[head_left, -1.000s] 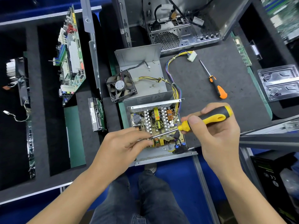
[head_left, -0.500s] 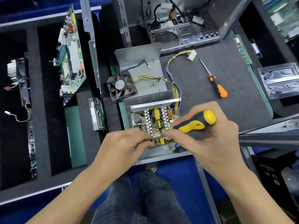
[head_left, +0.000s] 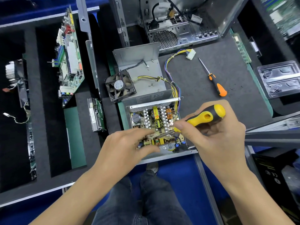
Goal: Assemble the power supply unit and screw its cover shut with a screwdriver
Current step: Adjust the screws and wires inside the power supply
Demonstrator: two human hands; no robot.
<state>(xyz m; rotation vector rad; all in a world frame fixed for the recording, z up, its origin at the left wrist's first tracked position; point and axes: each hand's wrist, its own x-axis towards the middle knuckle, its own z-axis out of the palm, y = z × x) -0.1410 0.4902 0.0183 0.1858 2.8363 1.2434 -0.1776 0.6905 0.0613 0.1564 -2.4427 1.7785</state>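
The power supply unit lies open at the near edge of the mat, its circuit board exposed. Behind it lies its grey metal cover, with the black fan against it. My right hand grips a yellow and black screwdriver, whose shaft slants down to the left onto the board. My left hand rests over the board's near left corner. Its index finger lies at the shaft's tip and hides it, and the thumb stays apart below.
An orange-handled screwdriver lies on the mat at right, near the white cable connector. A computer case stands behind. A motherboard and a drive sit at left, a clear plastic tray at right.
My right hand brought the screwdriver in toward the board, so less of the shaft shows. The handle now sits a little higher and further right. My left hand has hardly moved.
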